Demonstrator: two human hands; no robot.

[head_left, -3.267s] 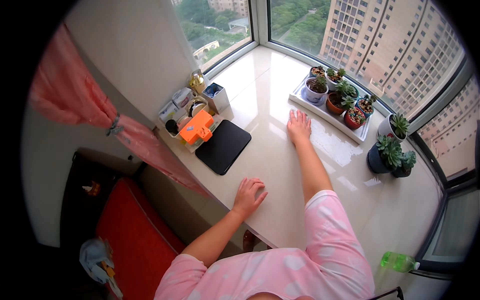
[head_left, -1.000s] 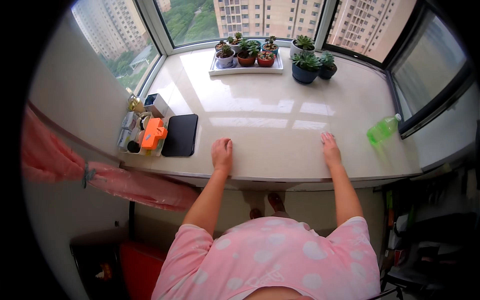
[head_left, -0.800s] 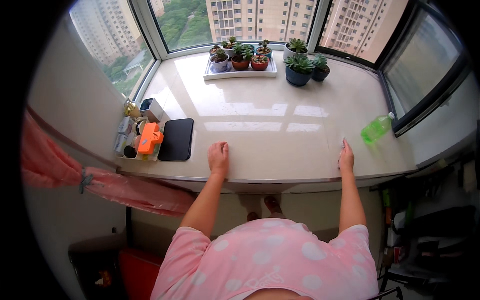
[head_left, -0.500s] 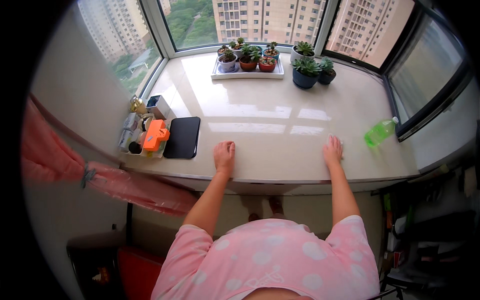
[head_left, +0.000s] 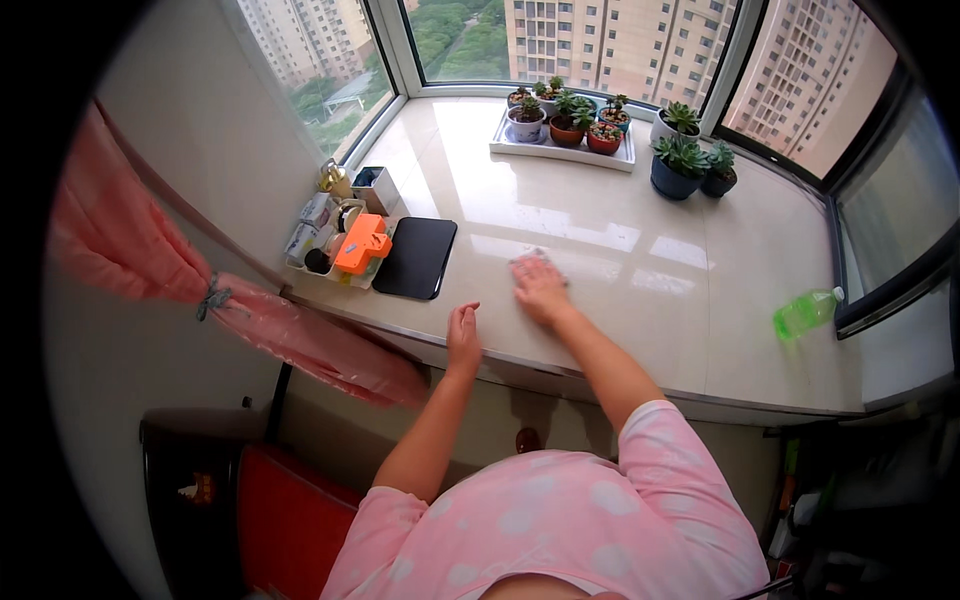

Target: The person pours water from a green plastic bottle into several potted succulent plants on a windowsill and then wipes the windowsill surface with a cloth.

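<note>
My right hand [head_left: 540, 288] lies over a small pale wiping cloth [head_left: 541, 256] on the glossy beige windowsill counter [head_left: 630, 320], left of its middle. The cloth's edges show past the fingertips and beside the hand; the rest is under the palm. By the counter's front edge, my left hand [head_left: 464, 340] is turned on its side, fingers loosely bent and thumb apart, with nothing in it. A flat black tablet-like slab [head_left: 416, 258] lies just beyond it to the left. At the far right, a bottle of green liquid [head_left: 806, 313] rests on its side.
Potted succulents stand in a white tray [head_left: 560, 153] at the back, with a dark blue pot [head_left: 676, 180] among others to its right. Toiletries and an orange object [head_left: 362, 245] crowd the left end. A pink curtain [head_left: 310, 350] hangs there. The window frame [head_left: 860, 300] borders the right.
My right hand has swept the cloth leftward and slightly farther in across the counter. My left hand has drawn back toward the front edge. The view has turned, shifting the counter things rightward.
</note>
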